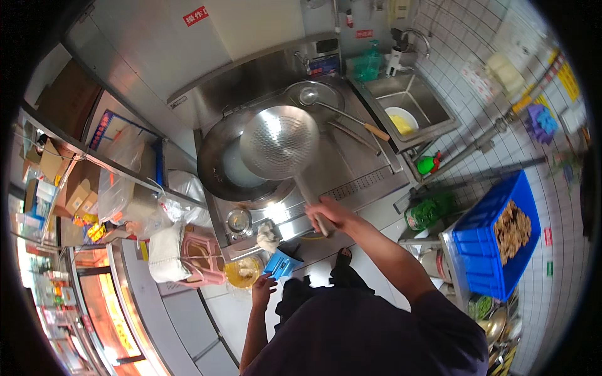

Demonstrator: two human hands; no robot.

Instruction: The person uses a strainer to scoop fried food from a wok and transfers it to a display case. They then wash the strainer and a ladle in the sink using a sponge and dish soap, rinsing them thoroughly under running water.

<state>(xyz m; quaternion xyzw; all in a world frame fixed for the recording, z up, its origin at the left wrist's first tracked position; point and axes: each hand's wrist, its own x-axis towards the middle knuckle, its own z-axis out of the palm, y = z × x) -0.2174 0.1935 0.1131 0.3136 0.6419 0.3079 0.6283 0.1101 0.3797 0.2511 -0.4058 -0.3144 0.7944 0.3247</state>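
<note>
My right hand grips the handle of a large perforated metal strainer, whose bowl is over the right part of a dark wok on the steel range. Cloudy liquid shows in the wok. My left hand is low beside a blue plastic object, its fingertips at or near the edge; whether it grips it cannot be told. A crumpled pale cloth lies at the range's front edge. Behind the strainer, a metal ladle with a wooden-ended handle rests over a round pan.
A steel sink with a white bowl adjoins the range at right. A blue crate of brown food pieces stands right. At left are a pink plastic stool and a container with yellow contents. A small metal bowl sits at the range's corner.
</note>
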